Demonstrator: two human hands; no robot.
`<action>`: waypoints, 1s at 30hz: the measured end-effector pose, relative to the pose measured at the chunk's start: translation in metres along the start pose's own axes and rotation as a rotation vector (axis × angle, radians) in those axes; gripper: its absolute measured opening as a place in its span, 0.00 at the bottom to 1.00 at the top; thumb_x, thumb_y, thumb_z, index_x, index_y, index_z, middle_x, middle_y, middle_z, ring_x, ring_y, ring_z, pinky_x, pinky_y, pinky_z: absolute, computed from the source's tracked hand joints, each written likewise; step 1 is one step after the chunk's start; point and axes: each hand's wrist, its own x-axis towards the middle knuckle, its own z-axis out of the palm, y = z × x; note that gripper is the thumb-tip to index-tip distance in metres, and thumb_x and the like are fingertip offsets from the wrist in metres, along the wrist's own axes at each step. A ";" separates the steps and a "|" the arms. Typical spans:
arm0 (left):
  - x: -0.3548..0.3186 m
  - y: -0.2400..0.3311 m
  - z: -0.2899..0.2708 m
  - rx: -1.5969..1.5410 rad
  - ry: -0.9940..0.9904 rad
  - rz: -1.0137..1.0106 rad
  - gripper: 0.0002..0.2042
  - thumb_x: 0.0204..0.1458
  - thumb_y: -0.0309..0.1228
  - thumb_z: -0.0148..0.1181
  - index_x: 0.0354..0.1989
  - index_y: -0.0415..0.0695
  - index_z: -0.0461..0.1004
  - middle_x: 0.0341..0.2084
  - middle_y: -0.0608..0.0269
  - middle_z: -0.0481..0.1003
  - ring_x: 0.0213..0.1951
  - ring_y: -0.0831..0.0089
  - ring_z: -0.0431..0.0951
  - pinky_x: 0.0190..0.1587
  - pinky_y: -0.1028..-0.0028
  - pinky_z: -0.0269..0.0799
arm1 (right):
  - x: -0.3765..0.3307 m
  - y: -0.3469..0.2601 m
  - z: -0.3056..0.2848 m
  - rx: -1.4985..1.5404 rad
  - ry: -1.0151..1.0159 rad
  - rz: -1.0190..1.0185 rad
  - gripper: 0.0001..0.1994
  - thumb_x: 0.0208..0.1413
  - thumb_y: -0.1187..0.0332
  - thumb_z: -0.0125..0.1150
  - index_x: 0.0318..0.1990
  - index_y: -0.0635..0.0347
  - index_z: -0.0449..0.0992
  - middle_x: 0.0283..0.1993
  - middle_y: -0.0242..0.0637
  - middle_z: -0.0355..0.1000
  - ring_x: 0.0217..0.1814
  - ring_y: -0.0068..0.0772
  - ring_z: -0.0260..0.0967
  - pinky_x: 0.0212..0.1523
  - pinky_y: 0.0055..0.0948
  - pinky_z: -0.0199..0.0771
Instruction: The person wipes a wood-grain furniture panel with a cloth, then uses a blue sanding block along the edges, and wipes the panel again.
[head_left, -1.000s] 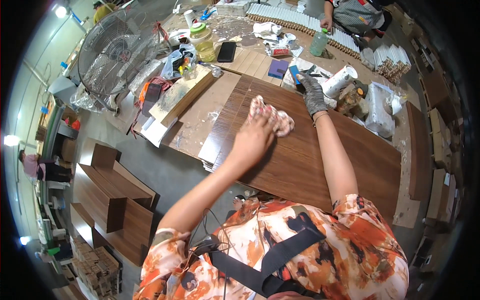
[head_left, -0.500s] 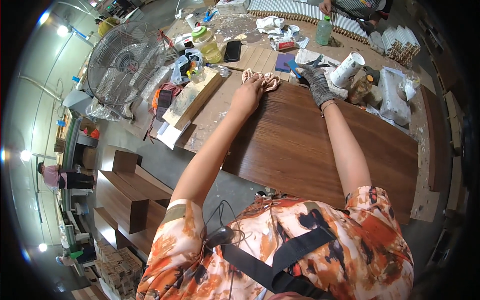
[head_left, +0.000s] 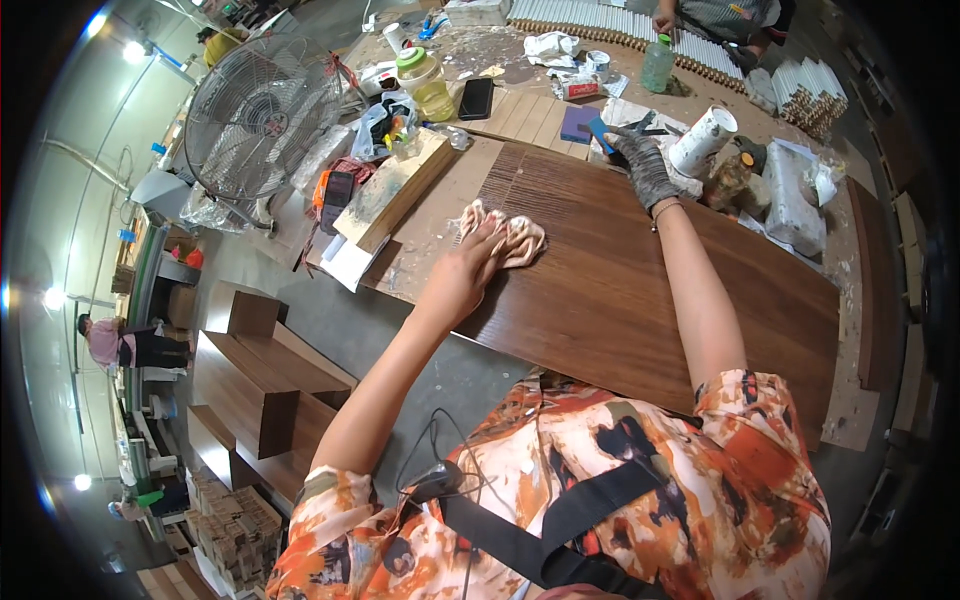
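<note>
A long dark brown wood panel (head_left: 640, 290) lies across the workbench in front of me. My left hand (head_left: 468, 272) presses a crumpled pale rag (head_left: 517, 240) onto the panel near its far left corner, fingers on top of the rag. My right hand (head_left: 642, 168), in a grey glove, rests on the panel's far edge with fingers spread. Just beyond it lies a blue-handled tool (head_left: 598, 130).
A big metal fan (head_left: 262, 112) stands at the left. A pale wood block (head_left: 395, 190), a jar of yellow liquid (head_left: 428, 84), a phone (head_left: 475, 98), a green bottle (head_left: 657, 64) and a white cup (head_left: 706, 140) crowd the bench. Another person (head_left: 722, 14) works at the far side. Dark wooden boxes (head_left: 250, 385) sit on the floor.
My left hand slid the rag out toward the panel's far left corner and then back toward me. The gloved right hand stayed at the far edge.
</note>
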 end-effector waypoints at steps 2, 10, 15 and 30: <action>-0.026 0.008 -0.011 -0.018 -0.052 -0.066 0.18 0.63 0.27 0.58 0.61 0.46 0.76 0.62 0.48 0.73 0.56 0.44 0.78 0.56 0.56 0.77 | -0.004 -0.005 0.005 -0.019 0.010 0.014 0.17 0.67 0.67 0.63 0.60 0.64 0.78 0.48 0.31 0.79 0.45 0.19 0.74 0.48 0.20 0.78; -0.097 0.035 -0.031 0.020 -0.017 -0.148 0.18 0.61 0.27 0.60 0.60 0.45 0.77 0.60 0.53 0.76 0.58 0.52 0.78 0.58 0.61 0.77 | 0.000 0.004 -0.001 0.005 0.019 -0.005 0.17 0.67 0.66 0.63 0.59 0.63 0.79 0.49 0.31 0.79 0.47 0.20 0.73 0.49 0.20 0.77; -0.119 0.047 -0.040 -0.040 -0.022 -0.223 0.19 0.60 0.26 0.60 0.60 0.46 0.77 0.58 0.51 0.77 0.57 0.52 0.79 0.57 0.62 0.78 | 0.004 0.005 -0.005 -0.029 0.057 0.032 0.17 0.67 0.65 0.63 0.59 0.64 0.79 0.50 0.32 0.79 0.47 0.20 0.72 0.49 0.21 0.76; -0.217 -0.023 -0.068 -0.251 0.365 -0.564 0.12 0.64 0.30 0.59 0.50 0.36 0.81 0.30 0.58 0.81 0.34 0.80 0.75 0.41 0.76 0.74 | -0.022 -0.003 -0.036 -0.067 0.119 -0.023 0.19 0.61 0.48 0.66 0.45 0.55 0.83 0.37 0.28 0.78 0.37 0.20 0.74 0.41 0.21 0.74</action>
